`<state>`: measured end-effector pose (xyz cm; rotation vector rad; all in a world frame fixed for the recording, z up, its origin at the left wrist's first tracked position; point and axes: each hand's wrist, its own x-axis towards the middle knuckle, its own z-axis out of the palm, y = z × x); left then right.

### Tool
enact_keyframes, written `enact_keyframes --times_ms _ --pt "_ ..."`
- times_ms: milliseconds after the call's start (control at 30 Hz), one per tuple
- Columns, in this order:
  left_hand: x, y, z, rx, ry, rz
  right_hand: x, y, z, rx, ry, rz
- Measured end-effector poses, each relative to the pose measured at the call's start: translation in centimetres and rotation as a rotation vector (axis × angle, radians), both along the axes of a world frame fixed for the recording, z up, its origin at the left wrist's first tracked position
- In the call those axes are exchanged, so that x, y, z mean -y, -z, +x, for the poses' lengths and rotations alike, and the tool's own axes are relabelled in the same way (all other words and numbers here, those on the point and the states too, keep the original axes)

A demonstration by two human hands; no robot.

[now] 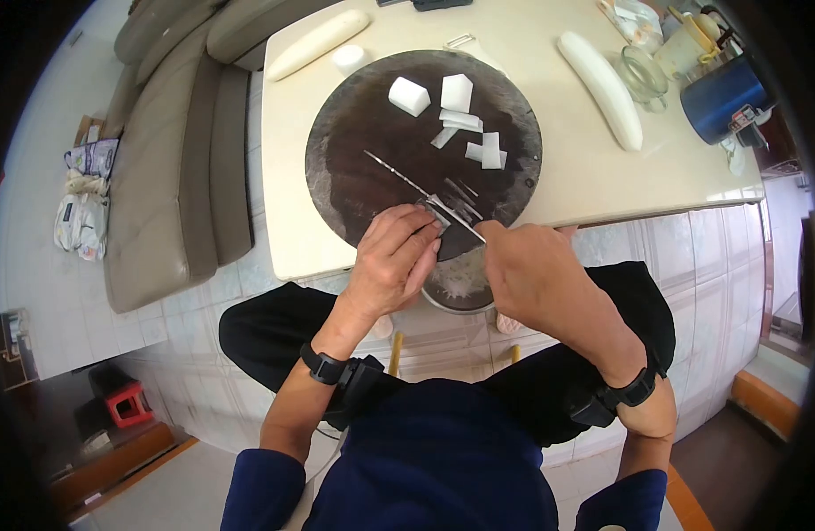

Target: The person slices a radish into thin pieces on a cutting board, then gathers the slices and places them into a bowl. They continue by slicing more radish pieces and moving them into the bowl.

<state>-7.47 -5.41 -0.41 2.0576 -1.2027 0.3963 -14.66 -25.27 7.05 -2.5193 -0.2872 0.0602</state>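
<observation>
A dark round cutting board (pixel 345 115) lies at the front of the table. My right hand (pixel 536 270) is closed round the handle of a kitchen knife (pixel 407 181), which is seen nearly edge-on and slants across the board. My left hand (pixel 397 252), fingers bent, presses a piece of white radish (pixel 440 219) against the board beside the blade. Thin radish strips (pixel 463 196) lie just past the knife. Farther back are a radish chunk (pixel 409 96), a second radish block (pixel 457 92) and several flat radish slices (pixel 491 150).
Whole peeled radishes lie left (pixel 319 44) and right (pixel 602 88) of the board, with a radish stub (pixel 350 59) and a peeler (pixel 460 42) nearby. A glass mug (pixel 643 75) and blue pot (pixel 724 99) stand at right. A bowl (pixel 460 288) sits below the board's front edge.
</observation>
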Motion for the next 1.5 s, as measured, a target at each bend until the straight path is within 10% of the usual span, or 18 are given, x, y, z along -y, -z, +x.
enact_keyframes --times_ms 1500 --pt "-0.4 0.2 -0.9 -0.041 -0.058 0.016 -1.3 0.5 0.4 0.013 -0.002 -0.051"
